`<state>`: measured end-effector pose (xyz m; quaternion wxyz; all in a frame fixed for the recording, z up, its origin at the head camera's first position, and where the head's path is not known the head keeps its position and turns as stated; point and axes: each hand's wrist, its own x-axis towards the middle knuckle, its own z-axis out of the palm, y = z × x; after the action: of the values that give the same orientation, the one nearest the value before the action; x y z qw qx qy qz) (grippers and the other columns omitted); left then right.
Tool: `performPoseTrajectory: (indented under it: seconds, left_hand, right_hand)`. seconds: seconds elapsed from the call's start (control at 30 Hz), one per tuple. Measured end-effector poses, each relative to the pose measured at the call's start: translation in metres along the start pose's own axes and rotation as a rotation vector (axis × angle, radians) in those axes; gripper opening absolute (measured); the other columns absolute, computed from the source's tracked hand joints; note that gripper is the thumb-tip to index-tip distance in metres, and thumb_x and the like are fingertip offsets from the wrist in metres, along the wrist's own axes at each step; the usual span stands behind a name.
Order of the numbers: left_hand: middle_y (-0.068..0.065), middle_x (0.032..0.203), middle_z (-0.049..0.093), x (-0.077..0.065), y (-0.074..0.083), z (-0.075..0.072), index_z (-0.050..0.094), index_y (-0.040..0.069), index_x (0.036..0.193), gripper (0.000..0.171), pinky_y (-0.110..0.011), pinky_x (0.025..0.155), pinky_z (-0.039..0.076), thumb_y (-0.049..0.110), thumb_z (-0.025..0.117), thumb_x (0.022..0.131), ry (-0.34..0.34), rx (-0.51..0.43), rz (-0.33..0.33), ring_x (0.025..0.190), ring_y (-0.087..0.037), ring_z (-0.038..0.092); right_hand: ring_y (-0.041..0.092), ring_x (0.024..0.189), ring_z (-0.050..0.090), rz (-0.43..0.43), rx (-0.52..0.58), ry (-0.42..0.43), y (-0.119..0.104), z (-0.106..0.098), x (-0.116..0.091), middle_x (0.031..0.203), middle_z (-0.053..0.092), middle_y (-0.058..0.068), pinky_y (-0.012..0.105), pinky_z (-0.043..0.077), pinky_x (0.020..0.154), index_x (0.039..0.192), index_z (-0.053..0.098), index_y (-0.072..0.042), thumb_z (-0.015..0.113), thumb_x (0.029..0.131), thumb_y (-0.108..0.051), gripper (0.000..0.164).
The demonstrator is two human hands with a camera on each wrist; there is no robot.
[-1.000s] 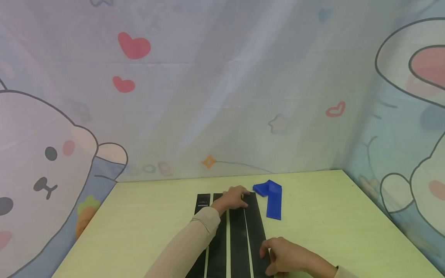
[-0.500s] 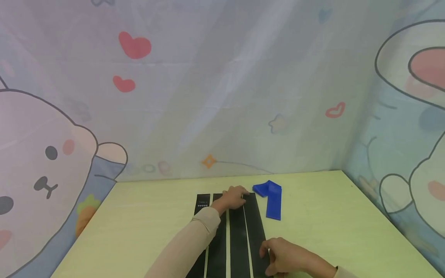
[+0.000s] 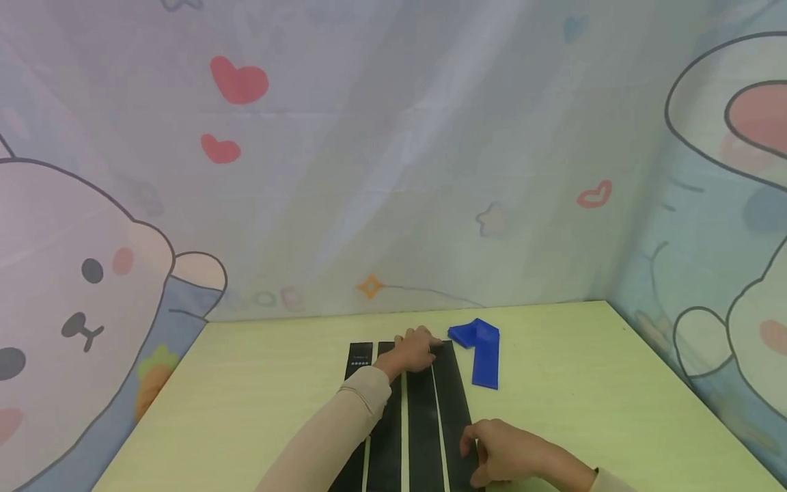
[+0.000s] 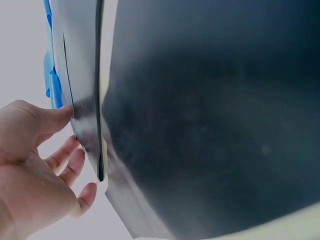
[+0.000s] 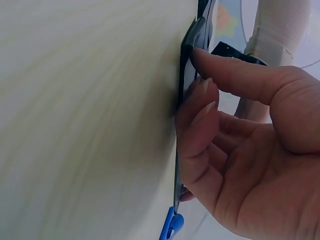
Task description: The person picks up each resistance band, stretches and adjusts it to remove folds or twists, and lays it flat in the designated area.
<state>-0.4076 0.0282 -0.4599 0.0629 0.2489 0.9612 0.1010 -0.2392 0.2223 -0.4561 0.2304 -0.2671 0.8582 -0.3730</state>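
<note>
Several flat black strips lie side by side lengthwise on the table; the rightmost black strip [image 3: 451,403] is nearest both hands. The left hand [image 3: 410,350] rests at the strips' far end, its arm crossing above them. In the left wrist view, the left thumb [image 4: 55,119] and fingertips touch the strip edges, spread apart. The right hand [image 3: 507,451] is at the near right edge of the rightmost strip. In the right wrist view, the right thumb [image 5: 235,75] and loosely bent fingers touch that strip, with thumb and fingertips apart. The strips' near ends run out of the head view.
A folded blue strip [image 3: 486,355] lies just right of the black strips' far end. The leftmost black strip [image 3: 359,355] bears small white print. The pale yellow table [image 3: 258,383] meets a cartoon-printed cloth backdrop [image 3: 393,171] behind and at both sides.
The left fingers shift very slightly at the strips' far end. The right hand, the strips and the blue strip stay in place.
</note>
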Motion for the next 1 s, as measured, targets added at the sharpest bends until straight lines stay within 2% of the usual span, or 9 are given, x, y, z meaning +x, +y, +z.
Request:
performPoseTrajectory:
  seconds: [0.2, 0.37, 0.5, 0.6, 0.7, 0.9, 1.0]
  left_hand:
    - [-0.005, 0.139, 0.049, 0.001, 0.001, -0.001, 0.060, 0.022, 0.141, 0.041, -0.039, 0.081, 0.033, 0.018, 0.059, 0.101, 0.004, 0.016, 0.012, 0.111, -0.025, 0.045]
    - [-0.009, 0.141, 0.051, 0.002, 0.001, -0.004, 0.062, 0.019, 0.138, 0.041, -0.048, 0.091, 0.039, 0.015, 0.063, 0.098, 0.004, -0.010, 0.022, 0.124, -0.031, 0.046]
    - [-0.012, 0.142, 0.052, 0.004, -0.001, -0.007, 0.062, 0.016, 0.138, 0.042, -0.051, 0.093, 0.042, 0.014, 0.064, 0.096, 0.012, -0.049, 0.029, 0.127, -0.035, 0.047]
    - [-0.014, 0.141, 0.053, 0.006, -0.002, -0.009, 0.061, 0.013, 0.138, 0.042, -0.050, 0.088, 0.046, 0.010, 0.064, 0.096, 0.031, -0.097, 0.049, 0.121, -0.037, 0.052]
    - [-0.017, 0.140, 0.054, 0.009, -0.004, -0.010, 0.058, 0.007, 0.140, 0.044, -0.047, 0.089, 0.050, 0.008, 0.062, 0.096, 0.063, -0.141, 0.073, 0.118, -0.035, 0.056]
    - [-0.025, 0.137, 0.055, 0.019, -0.004, -0.013, 0.043, -0.006, 0.145, 0.055, -0.047, 0.101, 0.047, 0.003, 0.061, 0.095, 0.128, -0.302, 0.083, 0.125, -0.035, 0.055]
    - [-0.025, 0.139, 0.053, 0.026, -0.004, -0.010, 0.041, -0.007, 0.147, 0.057, -0.046, 0.103, 0.046, 0.001, 0.060, 0.094, 0.160, -0.326, 0.068, 0.128, -0.035, 0.052]
  right_hand:
    - [0.005, 0.061, 0.051, -0.035, -0.028, 0.021, 0.001, -0.002, 0.001, 0.069, 0.057, -0.005, 0.025, 0.045, 0.058, 0.091, 0.068, -0.007, 0.082, 0.077, -0.003, 0.021]
    - [0.007, 0.067, 0.057, -0.037, -0.027, 0.021, 0.004, -0.010, 0.003, 0.077, 0.063, -0.006, 0.026, 0.049, 0.062, 0.092, 0.071, -0.006, 0.079, 0.083, -0.011, 0.013]
    - [0.010, 0.070, 0.060, -0.037, -0.045, 0.072, 0.009, -0.024, 0.005, 0.083, 0.066, -0.004, 0.028, 0.051, 0.061, 0.096, 0.072, -0.002, 0.078, 0.085, -0.014, 0.017]
    - [0.014, 0.068, 0.062, -0.024, -0.045, 0.116, 0.012, -0.033, 0.005, 0.085, 0.066, -0.001, 0.029, 0.052, 0.058, 0.099, 0.072, -0.001, 0.077, 0.087, -0.015, 0.020]
    - [0.016, 0.066, 0.062, -0.005, -0.044, 0.147, 0.013, -0.042, 0.006, 0.085, 0.066, 0.001, 0.031, 0.052, 0.055, 0.101, 0.070, 0.001, 0.076, 0.088, -0.016, 0.022]
    - [0.021, 0.065, 0.062, 0.025, -0.042, 0.210, 0.020, -0.055, 0.014, 0.082, 0.064, 0.003, 0.033, 0.053, 0.053, 0.101, 0.068, 0.005, 0.074, 0.089, -0.012, 0.022]
    - [0.022, 0.063, 0.063, 0.037, -0.048, 0.252, 0.026, -0.059, 0.020, 0.079, 0.063, 0.003, 0.033, 0.053, 0.051, 0.100, 0.068, 0.006, 0.074, 0.089, -0.010, 0.020]
